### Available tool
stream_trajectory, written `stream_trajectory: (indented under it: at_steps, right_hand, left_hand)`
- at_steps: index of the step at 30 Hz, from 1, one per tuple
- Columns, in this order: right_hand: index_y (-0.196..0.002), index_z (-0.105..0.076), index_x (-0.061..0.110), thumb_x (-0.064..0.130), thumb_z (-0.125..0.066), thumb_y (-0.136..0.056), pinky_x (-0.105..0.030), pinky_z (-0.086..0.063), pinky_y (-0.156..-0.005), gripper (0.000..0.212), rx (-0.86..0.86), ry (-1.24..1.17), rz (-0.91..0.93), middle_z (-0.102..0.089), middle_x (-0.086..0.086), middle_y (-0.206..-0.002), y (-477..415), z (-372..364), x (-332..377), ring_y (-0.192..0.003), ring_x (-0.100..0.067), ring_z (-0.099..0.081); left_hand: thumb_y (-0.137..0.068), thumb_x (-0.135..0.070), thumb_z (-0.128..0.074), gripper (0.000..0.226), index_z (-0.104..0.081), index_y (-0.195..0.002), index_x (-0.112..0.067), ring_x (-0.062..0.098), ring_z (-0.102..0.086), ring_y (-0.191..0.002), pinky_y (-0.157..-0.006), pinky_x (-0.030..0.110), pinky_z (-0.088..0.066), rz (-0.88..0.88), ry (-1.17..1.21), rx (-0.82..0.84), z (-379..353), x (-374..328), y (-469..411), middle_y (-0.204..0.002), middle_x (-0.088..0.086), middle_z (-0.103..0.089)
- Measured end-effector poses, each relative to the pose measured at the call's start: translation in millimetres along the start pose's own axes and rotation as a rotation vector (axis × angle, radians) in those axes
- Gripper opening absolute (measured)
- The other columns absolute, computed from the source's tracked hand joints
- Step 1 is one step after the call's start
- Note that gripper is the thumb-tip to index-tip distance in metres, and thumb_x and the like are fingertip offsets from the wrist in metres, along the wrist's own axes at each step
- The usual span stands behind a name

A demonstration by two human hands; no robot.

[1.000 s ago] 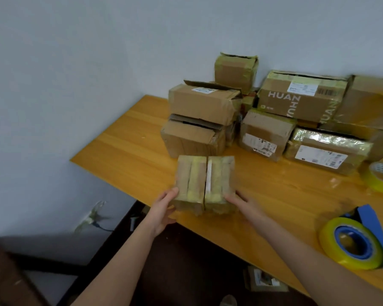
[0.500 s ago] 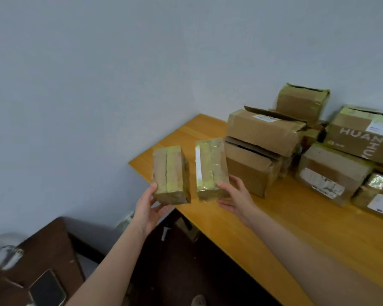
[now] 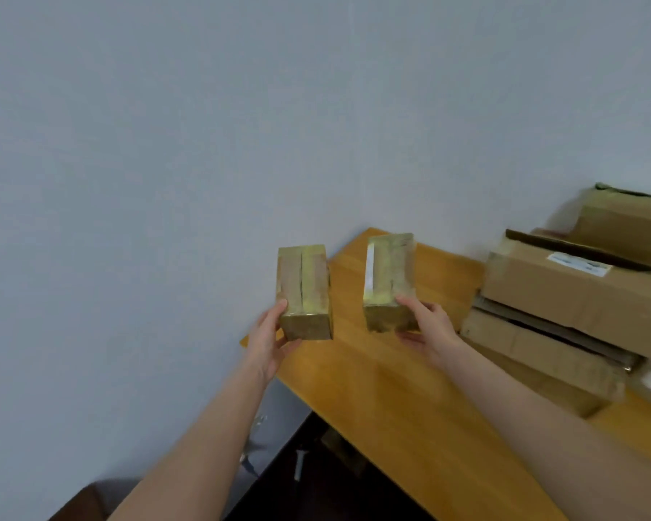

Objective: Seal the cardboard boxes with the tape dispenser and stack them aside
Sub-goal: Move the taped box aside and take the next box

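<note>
I hold two small cardboard boxes wrapped in yellowish tape, one in each hand, lifted off the wooden table (image 3: 384, 389). My left hand (image 3: 269, 342) grips the left small box (image 3: 304, 295) from its near end, out past the table's left edge. My right hand (image 3: 427, 327) grips the right small box (image 3: 389, 280) from its near right corner, above the table's far left corner. The two boxes are apart, a hand's width between them. No tape dispenser is in view.
A stack of larger cardboard boxes (image 3: 575, 295) stands at the right of the table, the top one with a white label and a raised flap. A pale wall (image 3: 203, 144) runs behind and to the left. Dark floor (image 3: 316, 483) lies below the table's edge.
Both small boxes were lifted from the table, where they lay side by side, carried up and to the left, and drawn apart. My view has swung left, so the tape rolls have left the frame.
</note>
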State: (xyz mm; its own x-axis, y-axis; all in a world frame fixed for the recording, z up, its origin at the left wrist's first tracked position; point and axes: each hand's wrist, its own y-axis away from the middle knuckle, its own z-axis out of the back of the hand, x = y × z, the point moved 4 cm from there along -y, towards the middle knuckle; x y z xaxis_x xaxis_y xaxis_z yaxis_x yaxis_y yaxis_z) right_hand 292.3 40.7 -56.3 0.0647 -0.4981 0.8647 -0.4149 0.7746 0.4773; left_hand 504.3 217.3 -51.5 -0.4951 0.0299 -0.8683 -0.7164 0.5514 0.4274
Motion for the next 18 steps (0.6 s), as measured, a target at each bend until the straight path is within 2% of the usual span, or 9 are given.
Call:
stream_trajectory:
  at_steps: [4, 9, 13, 16, 18]
  right_hand:
    - [-0.121, -0.044, 0.013, 0.037, -0.078, -0.079, -0.040, -0.057, -0.085, 0.059, -0.082, -0.033, -0.001, -0.057, -0.008, -0.113, -42.1, -8.4, 18.4, -0.098, -0.027, -0.063]
    - [-0.126, -0.042, 0.013, 0.041, -0.079, -0.076, -0.034, -0.056, -0.073, 0.068, -0.108, -0.060, 0.019, -0.055, -0.007, -0.112, -102.1, -18.5, 41.3, -0.101, -0.027, -0.061]
    - [-0.131, -0.042, 0.010, 0.042, -0.079, -0.076, -0.036, -0.057, -0.078, 0.073, -0.127, -0.066, 0.015, -0.056, -0.006, -0.110, -147.4, -27.1, 57.4, -0.100, -0.026, -0.062]
    - [-0.131, -0.042, 0.009, 0.042, -0.078, -0.077, -0.037, -0.057, -0.079, 0.073, -0.154, -0.088, -0.015, -0.056, -0.003, -0.102, -176.5, -31.8, 64.1, -0.098, -0.026, -0.063]
    - [-0.131, -0.042, 0.010, 0.041, -0.078, -0.077, -0.041, -0.057, -0.085, 0.072, -0.168, -0.115, -0.055, -0.057, -0.004, -0.104, -196.5, -35.0, 65.2, -0.101, -0.027, -0.062]
  left_hand:
    - [-0.090, -0.037, -0.063, 0.028, -0.061, -0.112, -0.021, 0.027, -0.060, -0.102, -0.080, 0.041, -0.057, 0.016, -0.064, 0.047, -23.7, -19.8, -57.8, -0.114, 0.007, -0.062]
    - [-0.090, -0.032, -0.064, 0.018, -0.061, -0.104, -0.020, 0.027, -0.059, -0.098, -0.077, 0.041, -0.057, 0.009, -0.128, 0.093, -66.8, -37.7, -122.3, -0.111, 0.006, -0.060]
    - [-0.090, -0.032, -0.064, 0.015, -0.062, -0.100, -0.022, 0.027, -0.060, -0.099, -0.074, 0.040, -0.058, 0.010, -0.184, 0.128, -96.3, -52.2, -167.7, -0.107, 0.005, -0.061]
    - [-0.089, -0.033, -0.066, 0.015, -0.063, -0.099, -0.023, 0.029, -0.060, -0.100, -0.077, 0.043, -0.058, 0.014, -0.211, 0.147, -114.3, -62.1, -203.5, -0.105, 0.004, -0.061]
    - [-0.088, -0.032, -0.067, 0.013, -0.064, -0.097, -0.023, 0.029, -0.061, -0.100, -0.078, 0.045, -0.058, 0.019, -0.230, 0.157, -125.8, -65.3, -230.5, -0.105, 0.002, -0.062]
